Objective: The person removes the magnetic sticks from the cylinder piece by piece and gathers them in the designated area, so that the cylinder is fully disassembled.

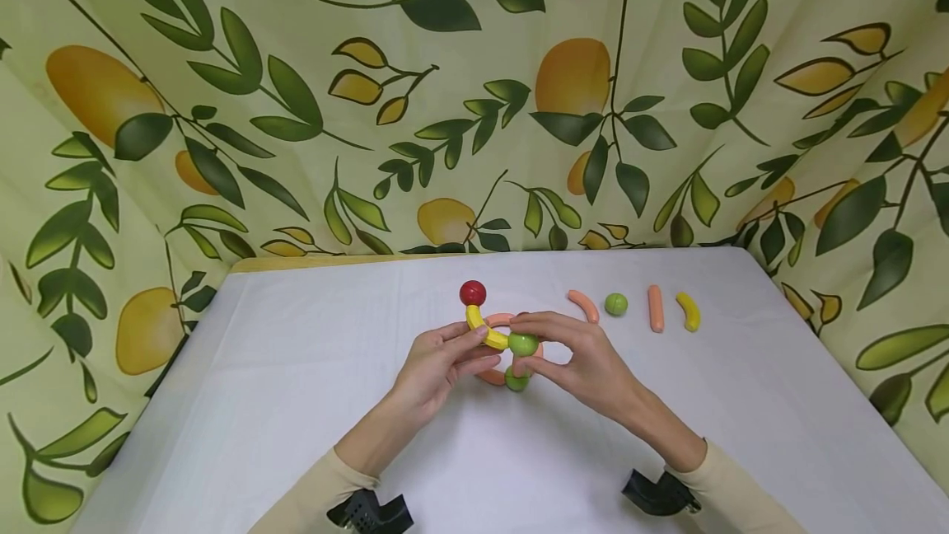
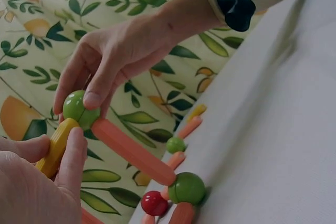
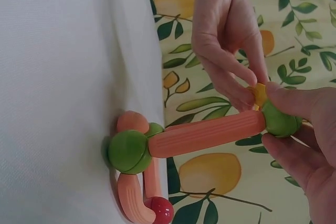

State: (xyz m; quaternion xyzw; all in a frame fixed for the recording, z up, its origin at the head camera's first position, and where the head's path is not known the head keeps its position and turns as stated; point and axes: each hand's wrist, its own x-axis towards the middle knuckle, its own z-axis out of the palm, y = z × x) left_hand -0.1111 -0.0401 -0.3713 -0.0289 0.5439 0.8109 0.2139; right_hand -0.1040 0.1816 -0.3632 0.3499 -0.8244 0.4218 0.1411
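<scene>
My left hand (image 1: 433, 369) grips a curved yellow rod (image 1: 477, 320), which has a glossy red ball (image 1: 472, 293) at its far end. The rod's near end meets a green ball (image 1: 523, 344), pinched between the thumb and fingers of my right hand (image 1: 589, 357). From that ball a straight salmon-pink rod (image 2: 134, 150) slants down to a lower green ball (image 2: 187, 188) by the tabletop. Curved pink rods (image 3: 134, 198) and a second red ball (image 3: 159, 210) join on at this base. My hands partly cover the base in the head view.
On the white-covered table (image 1: 311, 369), a loose row lies right of my hands: a curved pink rod (image 1: 584, 306), a green ball (image 1: 616, 304), a straight pink rod (image 1: 656, 309) and a curved yellow rod (image 1: 689, 311). A fruit-and-leaf patterned curtain (image 1: 474, 138) hangs behind.
</scene>
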